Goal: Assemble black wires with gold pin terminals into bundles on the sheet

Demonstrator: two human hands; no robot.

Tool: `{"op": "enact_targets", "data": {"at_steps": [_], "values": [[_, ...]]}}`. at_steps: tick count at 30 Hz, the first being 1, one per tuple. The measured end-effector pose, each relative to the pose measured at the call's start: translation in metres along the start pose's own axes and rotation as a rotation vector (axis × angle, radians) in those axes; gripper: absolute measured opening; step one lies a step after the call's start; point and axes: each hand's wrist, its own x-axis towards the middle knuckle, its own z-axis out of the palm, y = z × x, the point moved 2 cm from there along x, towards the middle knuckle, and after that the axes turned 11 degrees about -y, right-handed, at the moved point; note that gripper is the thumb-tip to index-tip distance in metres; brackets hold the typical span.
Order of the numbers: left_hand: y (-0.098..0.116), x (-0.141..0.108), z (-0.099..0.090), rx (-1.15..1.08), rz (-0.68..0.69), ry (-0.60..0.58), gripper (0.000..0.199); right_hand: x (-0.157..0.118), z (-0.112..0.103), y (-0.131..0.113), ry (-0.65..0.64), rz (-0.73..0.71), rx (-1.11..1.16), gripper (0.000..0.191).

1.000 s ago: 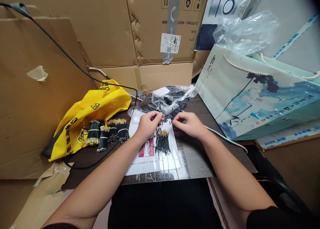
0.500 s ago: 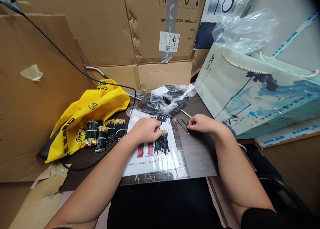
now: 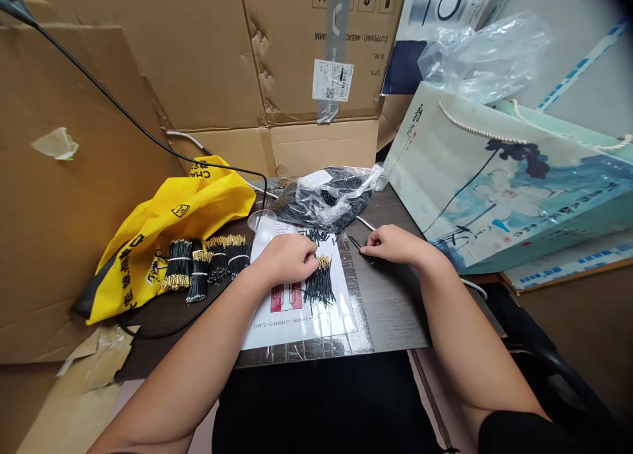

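My left hand (image 3: 289, 259) is closed over the printed sheet (image 3: 306, 330), and whatever its fingers hold is hidden. Right beside it lies a loose pile of short black wires with gold terminals (image 3: 320, 286). My right hand (image 3: 393, 245) pinches a short black wire (image 3: 364, 257) low over the dark tabletop, just right of the sheet. More black wires (image 3: 320, 235) lie above the left hand's knuckles. Several bundles of the same wires, tied with bands (image 3: 179, 264), rest to the left at the foot of a yellow bag (image 3: 182, 200).
Behind the hands sits a clear plastic bag of black wires (image 3: 326, 196), with a small clear cup (image 3: 264, 223) nearby. A paper gift bag (image 3: 494, 183) stands on the right. Cardboard (image 3: 198, 58) walls the back and left, and a black cable (image 3: 109, 101) crosses the left side.
My right hand has moved slightly left, onto the short wires lying beside the sheet. My left hand stays closed in about the same place.
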Motion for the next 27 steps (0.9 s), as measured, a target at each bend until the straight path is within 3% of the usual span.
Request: {"op": "enact_targets", "data": {"at_steps": [14, 19, 23, 27], "values": [[-0.003, 0.001, 0.001, 0.013, -0.017, -0.014, 0.024, 0.005, 0.010, -0.015, 0.019, 0.019, -0.021, 0.027], [-0.003, -0.001, 0.002, -0.001, -0.032, -0.069, 0.034, 0.002, 0.007, -0.016, 0.028, 0.018, -0.015, 0.033], [0.000, -0.001, 0.003, -0.030, -0.035, -0.126, 0.045, -0.003, 0.001, -0.013, 0.185, 0.061, 0.017, 0.040], [0.001, -0.001, 0.003, -0.030, -0.031, -0.144, 0.039, -0.004, -0.003, -0.014, 0.393, 0.056, 0.088, 0.034]]}}
